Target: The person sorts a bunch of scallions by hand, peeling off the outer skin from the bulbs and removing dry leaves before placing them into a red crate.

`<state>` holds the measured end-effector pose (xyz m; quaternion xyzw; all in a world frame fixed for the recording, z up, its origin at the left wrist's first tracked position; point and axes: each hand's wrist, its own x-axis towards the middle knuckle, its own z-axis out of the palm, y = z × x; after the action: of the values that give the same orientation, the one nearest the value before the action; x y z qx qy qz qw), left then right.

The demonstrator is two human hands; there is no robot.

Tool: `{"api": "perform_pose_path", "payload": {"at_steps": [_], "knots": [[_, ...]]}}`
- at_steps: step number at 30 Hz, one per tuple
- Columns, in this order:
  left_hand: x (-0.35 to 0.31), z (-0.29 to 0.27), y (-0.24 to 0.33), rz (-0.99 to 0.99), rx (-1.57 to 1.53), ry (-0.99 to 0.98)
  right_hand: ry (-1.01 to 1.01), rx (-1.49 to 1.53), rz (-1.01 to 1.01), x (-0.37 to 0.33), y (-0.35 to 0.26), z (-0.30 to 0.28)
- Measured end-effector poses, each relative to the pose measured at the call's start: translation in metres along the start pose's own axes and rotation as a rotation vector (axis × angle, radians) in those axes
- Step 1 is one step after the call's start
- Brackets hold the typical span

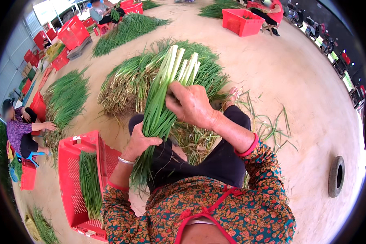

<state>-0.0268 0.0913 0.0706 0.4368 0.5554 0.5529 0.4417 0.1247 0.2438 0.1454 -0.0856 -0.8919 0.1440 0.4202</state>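
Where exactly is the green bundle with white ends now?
In the head view, the bundle is slightly left of centre, in the left hand, with the right hand against it and the large green heap beyond.

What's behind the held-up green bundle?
A larger heap of green stalks on the floor, showing on both sides of the bundle. The part covered by the bundle and right hand can't be seen.
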Motion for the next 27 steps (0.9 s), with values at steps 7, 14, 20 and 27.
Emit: {"api": "perform_pose_path", "payload": {"at_steps": [7,14,20,27], "knots": [[0.073,0.026,0.013,0.155,-0.113,0.012,-0.684,0.344,-0.200,-0.085,-0.018,0.004],[0.103,0.065,-0.011,0.287,-0.424,-0.036,-0.132,0.382,0.504,-0.061,0.038,-0.050],[0.080,0.092,-0.033,0.101,-0.470,-0.188,-0.196,1.193,0.656,-0.056,0.077,-0.027],[0.055,0.084,-0.063,-0.191,-0.372,-0.296,-0.177,1.312,0.780,-0.082,0.048,0.022]]}}
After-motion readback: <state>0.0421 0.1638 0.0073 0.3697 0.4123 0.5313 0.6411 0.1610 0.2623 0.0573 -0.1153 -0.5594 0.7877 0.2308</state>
